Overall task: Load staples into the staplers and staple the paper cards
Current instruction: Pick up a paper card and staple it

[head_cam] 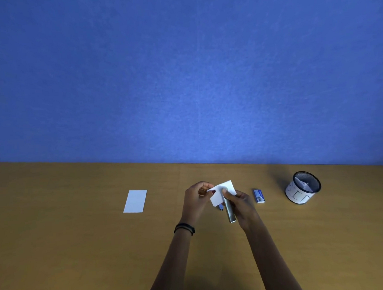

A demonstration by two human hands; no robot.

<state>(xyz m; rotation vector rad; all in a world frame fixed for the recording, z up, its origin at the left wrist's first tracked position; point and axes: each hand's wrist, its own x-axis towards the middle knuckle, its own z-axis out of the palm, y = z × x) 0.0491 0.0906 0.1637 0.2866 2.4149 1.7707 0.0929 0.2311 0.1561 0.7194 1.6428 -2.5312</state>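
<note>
Silver stapler (pixel 230 209) raised, white card (pixel 222 193) at front end; second card (pixel 135 201) flat left; blue staple box (pixel 259 195) right.

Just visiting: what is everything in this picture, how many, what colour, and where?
flat card: one, white, on table left of hands
held card: at least one, white, between both hands
stapler: one, silver, over held card
staple box: one, blue-white, right of hands
mesh cup: one, black, white wrap, far right
small item: one, blue, under hands, unclear
table: one, brown
wall: one, blue, behind
wristbands: two, black, left wrist
left hand: one, pinches held card
right hand: one, grips stapler
</note>
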